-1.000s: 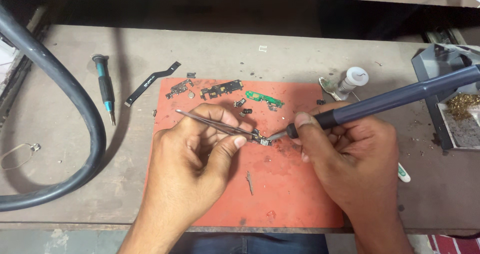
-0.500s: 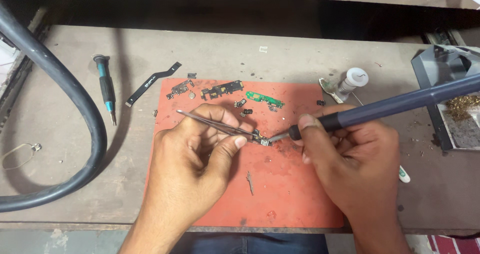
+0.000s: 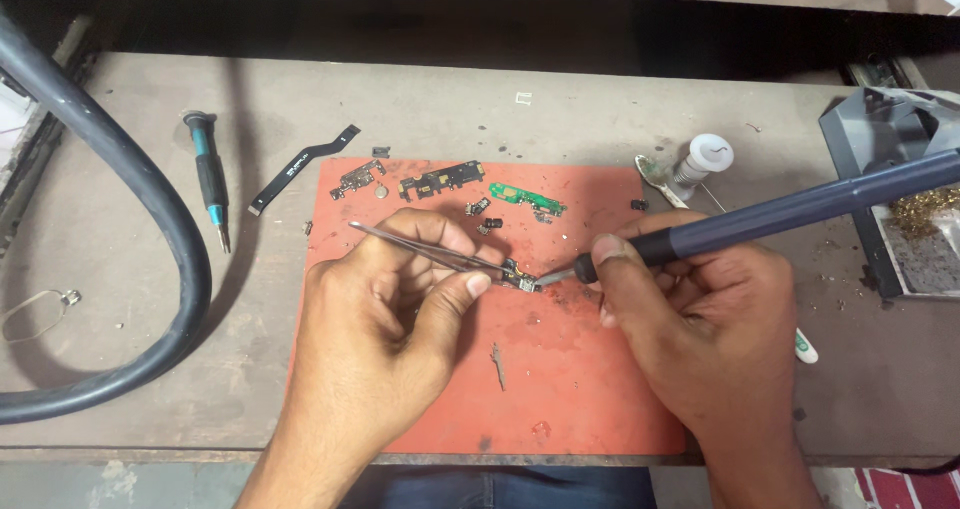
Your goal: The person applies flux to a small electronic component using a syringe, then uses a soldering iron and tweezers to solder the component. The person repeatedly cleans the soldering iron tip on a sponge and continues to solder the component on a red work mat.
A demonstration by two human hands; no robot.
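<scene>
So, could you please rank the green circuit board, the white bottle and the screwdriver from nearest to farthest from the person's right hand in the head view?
From the right hand:
1. White bottle, just above the hand, toward the back of the table.
2. Green circuit board, up and to the left, on the red mat.
3. Screwdriver, far left, off the mat beside the black hose.
</scene>
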